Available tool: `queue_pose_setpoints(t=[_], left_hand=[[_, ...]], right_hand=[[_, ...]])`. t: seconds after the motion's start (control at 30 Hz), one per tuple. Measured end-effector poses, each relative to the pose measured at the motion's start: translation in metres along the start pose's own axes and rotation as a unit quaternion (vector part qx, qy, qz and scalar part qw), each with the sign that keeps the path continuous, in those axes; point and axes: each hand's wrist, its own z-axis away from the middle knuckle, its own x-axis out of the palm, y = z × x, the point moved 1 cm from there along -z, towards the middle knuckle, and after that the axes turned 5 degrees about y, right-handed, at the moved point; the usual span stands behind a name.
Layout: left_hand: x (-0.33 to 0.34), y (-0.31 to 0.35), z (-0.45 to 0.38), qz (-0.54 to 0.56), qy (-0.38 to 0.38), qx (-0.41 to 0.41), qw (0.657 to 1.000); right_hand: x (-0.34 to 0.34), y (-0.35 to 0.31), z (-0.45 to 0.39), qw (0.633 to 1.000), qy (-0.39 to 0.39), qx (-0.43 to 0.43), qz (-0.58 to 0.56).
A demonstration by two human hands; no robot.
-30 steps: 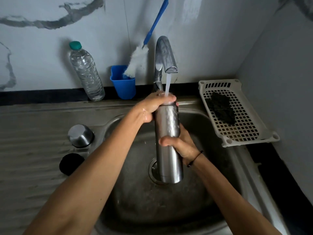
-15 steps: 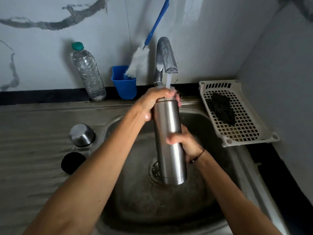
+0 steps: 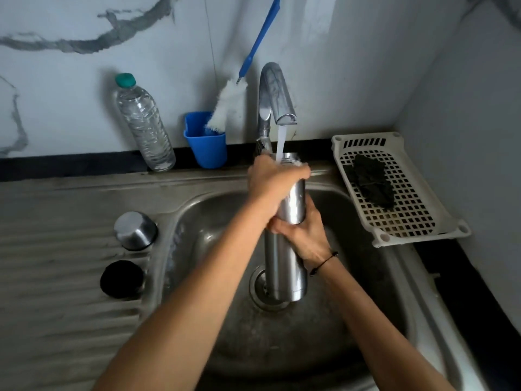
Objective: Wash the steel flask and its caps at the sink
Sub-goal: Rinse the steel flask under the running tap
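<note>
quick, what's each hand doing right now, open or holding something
Left hand: grips the top of the flask, under the tap's stream.
Right hand: grips the flask around its middle.

The tall cylindrical brushed-steel flask (image 3: 284,266) stands upright over the sink's drain, its open mouth directly under the running tap so the stream of water falls into it. Its body is wet and shiny — the upper part and the middle are covered by the hands gripping it, the lower part and flat base plainly visible.

The domed steel cap (image 3: 135,230) sits upside-down-cup fashion on the ribbed draining board to the left of the basin. Just in front of it lies the round black inner cap (image 3: 121,279) — flat on the same board, close to but apart from the steel one.
</note>
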Motion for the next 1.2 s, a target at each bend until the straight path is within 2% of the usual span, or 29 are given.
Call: queue_pose_setpoints(t=[0.07, 0.13, 0.2, 0.23, 0.3, 0.37, 0.4, 0.47, 0.53, 0.6, 0.67, 0.73, 0.83, 0.9, 0.97, 1.03, 1.13, 1.17, 1.2], left_hand=[[-0.014, 0.002, -0.010, 0.096, -0.128, -0.061, 0.985], [-0.025, 0.001, -0.018, 0.119, -0.246, -0.067, 0.960], [-0.027, -0.001, -0.018, 0.145, -0.287, -0.076, 0.944], [-0.027, -0.001, -0.020, 0.166, -0.259, -0.099, 0.946], [-0.025, -0.002, -0.021, 0.185, -0.129, -0.144, 0.964], [-0.020, -0.005, -0.019, 0.144, 0.008, -0.137, 0.980], [-0.016, -0.007, -0.015, 0.118, 0.042, -0.111, 0.986], [-0.005, -0.012, -0.006, 0.048, 0.078, -0.029, 0.995], [0.000, -0.016, 0.009, -0.042, 0.083, 0.048, 0.994], [-0.005, -0.016, 0.013, -0.018, 0.072, 0.036, 0.997], [-0.014, -0.011, 0.012, 0.078, 0.020, -0.045, 0.996], [-0.023, -0.008, 0.006, 0.111, -0.059, -0.095, 0.987], [-0.030, -0.007, -0.004, 0.134, -0.234, -0.070, 0.960], [-0.029, -0.009, -0.009, 0.178, -0.333, -0.042, 0.925], [-0.029, -0.007, -0.009, 0.224, -0.381, -0.030, 0.897], [-0.027, -0.004, -0.010, 0.224, -0.336, -0.035, 0.914], [-0.016, -0.001, -0.002, 0.140, -0.102, -0.040, 0.984], [-0.008, -0.002, 0.005, 0.064, -0.024, -0.001, 0.998], [-0.001, -0.004, 0.013, -0.036, 0.037, 0.064, 0.997]], right_hand=[[-0.005, 0.002, 0.000, 0.990, -0.086, 0.036, -0.106], [-0.004, 0.006, -0.002, 0.971, -0.157, 0.074, -0.166], [-0.002, 0.008, -0.003, 0.942, -0.219, 0.129, -0.219], [0.000, 0.005, -0.003, 0.933, -0.234, 0.158, -0.223], [-0.003, -0.003, -0.010, 0.959, -0.201, 0.151, -0.132], [-0.003, -0.009, -0.020, 0.984, -0.151, 0.063, 0.070], [0.000, -0.007, -0.021, 0.984, -0.118, 0.034, 0.127], [0.008, -0.006, -0.016, 0.986, -0.034, 0.009, 0.161], [0.010, -0.003, -0.010, 0.980, 0.020, -0.020, 0.198], [0.006, -0.002, -0.006, 0.982, 0.009, -0.028, 0.188], [0.002, -0.003, -0.003, 0.996, -0.048, -0.001, 0.074], [-0.002, 0.003, -0.001, 0.990, -0.128, 0.020, -0.061], [-0.002, 0.009, 0.002, 0.951, -0.223, 0.074, -0.202], [-0.003, 0.014, 0.000, 0.918, -0.291, 0.108, -0.247], [-0.004, 0.012, 0.001, 0.894, -0.338, 0.121, -0.270], [-0.005, 0.006, 0.001, 0.917, -0.300, 0.110, -0.238], [-0.002, -0.007, 0.001, 0.991, -0.104, 0.067, -0.050], [0.001, -0.009, 0.002, 0.998, -0.039, 0.043, 0.025], [0.005, -0.010, 0.004, 0.995, 0.015, 0.012, 0.097]])
